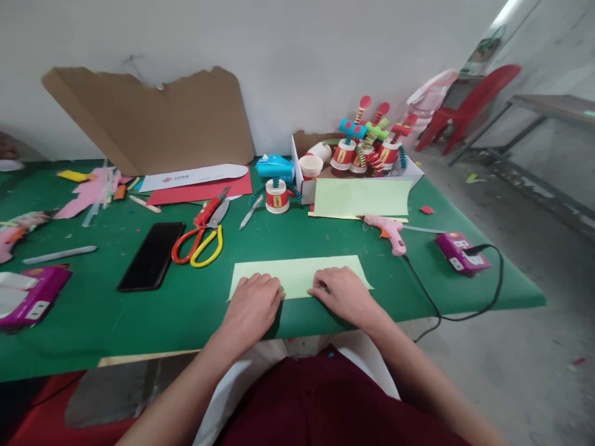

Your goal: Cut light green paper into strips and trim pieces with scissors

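Note:
A pale green paper strip (297, 272) lies flat near the front edge of the green table (186, 303). My left hand (253, 303) rests on the strip's near left edge with its fingers curled down onto the paper. My right hand (341, 291) presses on the near right part, fingers bent and together. Both hands sit side by side, a small gap between them. Nothing is lifted off the table.
Red and yellow scissors (202, 238) and a black phone (152, 255) lie to the left. A pink glue gun (393, 234) with its cord and a purple power strip (462, 253) sit right. Behind are a second green sheet (360, 198), paper-cup figures in a box (367, 148), cardboard (153, 118) and purple boxes (32, 296).

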